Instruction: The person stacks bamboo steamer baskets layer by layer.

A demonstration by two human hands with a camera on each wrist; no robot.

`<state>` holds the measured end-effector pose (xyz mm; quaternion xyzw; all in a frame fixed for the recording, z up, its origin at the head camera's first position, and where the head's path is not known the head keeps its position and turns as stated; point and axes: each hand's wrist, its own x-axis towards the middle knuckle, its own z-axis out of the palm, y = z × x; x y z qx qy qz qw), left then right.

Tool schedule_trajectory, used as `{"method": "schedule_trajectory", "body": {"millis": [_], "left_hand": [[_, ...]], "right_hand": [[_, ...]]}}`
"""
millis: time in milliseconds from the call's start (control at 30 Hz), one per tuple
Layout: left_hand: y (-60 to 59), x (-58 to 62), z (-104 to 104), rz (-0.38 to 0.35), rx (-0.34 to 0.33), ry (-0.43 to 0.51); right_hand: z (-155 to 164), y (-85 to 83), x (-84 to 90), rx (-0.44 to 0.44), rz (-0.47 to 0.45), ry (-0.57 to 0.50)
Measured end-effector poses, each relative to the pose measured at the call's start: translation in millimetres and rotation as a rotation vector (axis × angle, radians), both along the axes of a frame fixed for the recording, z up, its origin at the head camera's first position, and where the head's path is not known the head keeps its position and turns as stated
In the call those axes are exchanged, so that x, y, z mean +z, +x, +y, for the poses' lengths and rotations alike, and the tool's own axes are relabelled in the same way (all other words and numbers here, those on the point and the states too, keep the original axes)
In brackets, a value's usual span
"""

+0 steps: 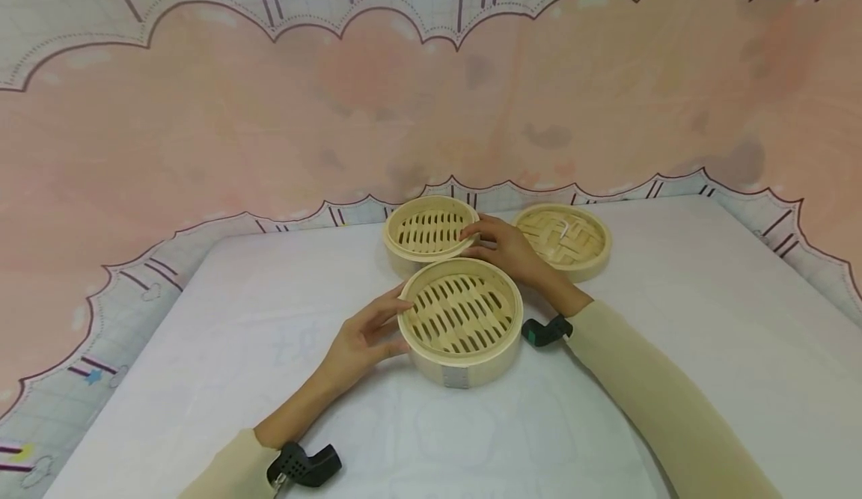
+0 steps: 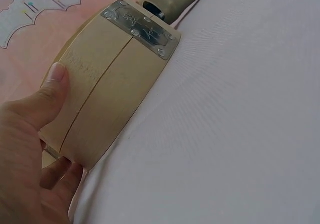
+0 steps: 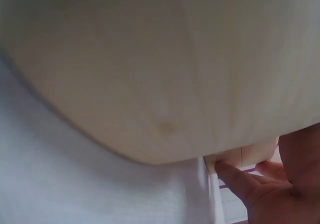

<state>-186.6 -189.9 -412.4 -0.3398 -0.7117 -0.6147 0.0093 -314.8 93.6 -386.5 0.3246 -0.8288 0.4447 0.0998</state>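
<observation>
Near the middle of the table stands the front bamboo steamer basket point(image 1: 461, 312), with a slatted floor and a metal plate point(image 2: 142, 28) on its wall. My left hand point(image 1: 367, 338) grips it at the left side; in the left wrist view the thumb point(image 2: 52, 92) lies along the wall. Behind it and slightly left is a second bamboo steamer basket point(image 1: 431, 231). My right hand point(image 1: 505, 248) holds that one by its right side, fingers over the rim. The front basket's pale wall point(image 3: 165, 74) fills most of the right wrist view, hiding part of the right hand point(image 3: 270, 194).
A woven bamboo steamer lid point(image 1: 566, 237) with a small white loop lies at the back right, just beyond the right hand. White cloth point(image 1: 303, 319) covers the table. A printed cloth backdrop point(image 1: 404, 110) rises behind the table's far edge.
</observation>
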Motion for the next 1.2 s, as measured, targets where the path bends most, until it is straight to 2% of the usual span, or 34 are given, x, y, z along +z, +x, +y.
{"method": "schedule_trajectory", "body": {"millis": [200, 433, 567, 800, 1200], "left_hand": [[0.5, -0.3, -1, 0.019, 0.001, -0.007], [1.6, 1.0, -1, 0.024, 0.007, -0.018], [1.1, 1.4, 0, 0.021, 0.007, -0.021], [0.7, 0.6, 0, 0.013, 0.012, -0.019], [2.0, 1.1, 1, 0.014, 0.021, -0.029]], "right_hand": [[0, -0.7, 2.0, -0.01, 0.03, 0.032], [5, -2.2, 11.5, 0.001, 0.025, 0.003], [10, 1.2, 21.5, -0.035, -0.005, -0.007], [16, 7.7, 31.3, -0.095, -0.12, -0.038], [21, 10.7, 38.7, -0.119, -0.117, -0.059]]}}
